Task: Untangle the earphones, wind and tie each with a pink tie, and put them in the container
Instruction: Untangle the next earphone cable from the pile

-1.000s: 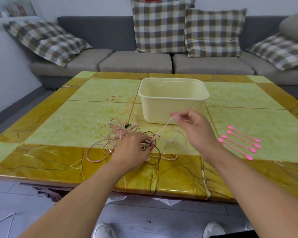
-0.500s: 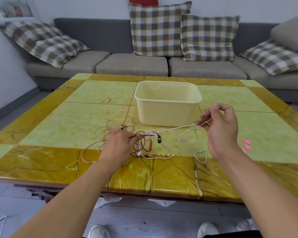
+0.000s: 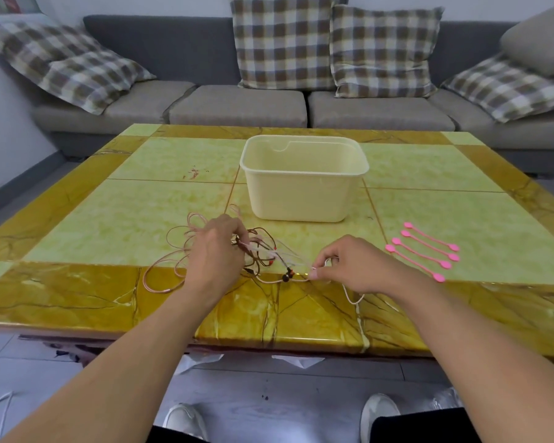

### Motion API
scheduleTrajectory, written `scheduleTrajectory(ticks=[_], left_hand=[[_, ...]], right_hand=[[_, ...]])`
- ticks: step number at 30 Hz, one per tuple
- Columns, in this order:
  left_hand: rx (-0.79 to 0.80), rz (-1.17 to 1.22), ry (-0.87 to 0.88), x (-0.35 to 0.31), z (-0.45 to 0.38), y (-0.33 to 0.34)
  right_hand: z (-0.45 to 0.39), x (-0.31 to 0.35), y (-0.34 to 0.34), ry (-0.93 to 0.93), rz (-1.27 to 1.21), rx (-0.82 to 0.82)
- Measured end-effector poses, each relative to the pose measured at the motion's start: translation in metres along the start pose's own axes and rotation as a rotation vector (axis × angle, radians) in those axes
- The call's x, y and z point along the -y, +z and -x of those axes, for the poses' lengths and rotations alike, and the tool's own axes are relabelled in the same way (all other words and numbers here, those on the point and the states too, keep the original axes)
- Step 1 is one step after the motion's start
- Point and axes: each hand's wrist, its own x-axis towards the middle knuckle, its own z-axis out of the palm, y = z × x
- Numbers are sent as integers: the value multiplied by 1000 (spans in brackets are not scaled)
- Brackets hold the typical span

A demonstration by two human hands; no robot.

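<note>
Beneath both hands stretches a glossy yellow-and-amber tiled table [image 3: 109,219], with a grey sofa [image 3: 237,103] and checked cushions [image 3: 282,43] beyond it. Between the hands lies the tangle of earphones [image 3: 259,254]; the left hand [image 3: 216,251] grips the knot with curled fingers, and the right hand [image 3: 349,266] pinches a pale cord. Just past the hands stands the cream container [image 3: 301,193]. Right of the right hand lie four pink ties [image 3: 425,251], apart from everything.
</note>
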Motion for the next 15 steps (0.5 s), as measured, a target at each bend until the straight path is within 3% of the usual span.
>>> scheduleTrajectory(ticks=[4, 6, 8, 11, 15], left_hand=[[353, -159, 183, 0, 2, -3], [499, -192, 199, -3, 4, -4], [485, -110, 118, -7, 7, -5], [333, -70, 9, -16, 8, -7], [408, -179, 11, -25, 12, -6]], right_hand=[[1, 0, 3, 2, -87, -155], [1, 1, 3, -4, -186, -151], [1, 0, 2, 18, -237, -92], [3, -3, 4, 69, -147, -9], [8, 1, 3, 92, -189, -134]])
